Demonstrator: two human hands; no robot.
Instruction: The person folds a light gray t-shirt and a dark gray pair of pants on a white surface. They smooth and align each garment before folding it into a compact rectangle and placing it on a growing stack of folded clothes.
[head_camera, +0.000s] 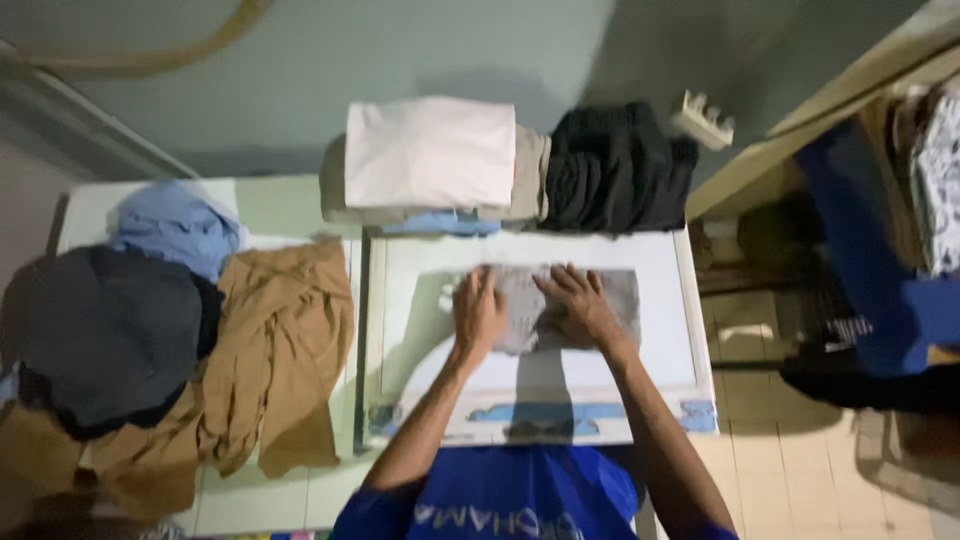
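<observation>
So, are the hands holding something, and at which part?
Nothing is gripped. The left hand and right hand lie flat on the middle of a grey cloth, pressing it onto the white surface.

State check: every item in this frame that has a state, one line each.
left hand: flat, pressing on grey cloth
right hand: flat, pressing on grey cloth
grey cloth: laid flat on white surface, partly folded
white surface: bears the grey cloth
pink top piece: folded, on a stack
black garments: folded, stacked
tan garment: unfolded, crumpled
dark grey garment: unfolded, heaped
light blue garment: unfolded, bunched
</observation>
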